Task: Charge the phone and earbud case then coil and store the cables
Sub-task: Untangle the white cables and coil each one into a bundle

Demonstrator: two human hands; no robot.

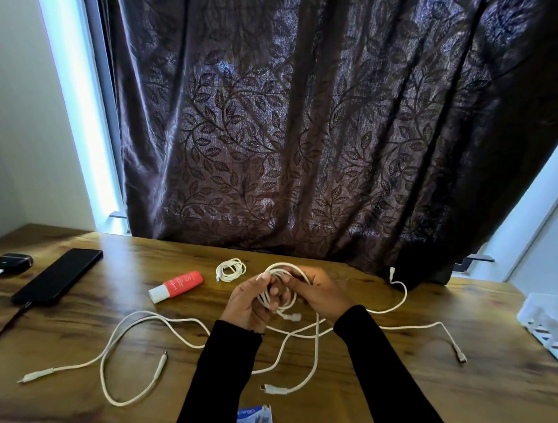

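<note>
Together left hand (246, 301), right hand (319, 293) grip cable coil (281, 277).

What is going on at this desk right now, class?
A person is winding a white cable into loops, gripping it with the left hand and right hand. One coiled cable already lies finished. Other loose cables sprawl on the wooden desk. The phone and earbud case are plugged in at left.
</note>
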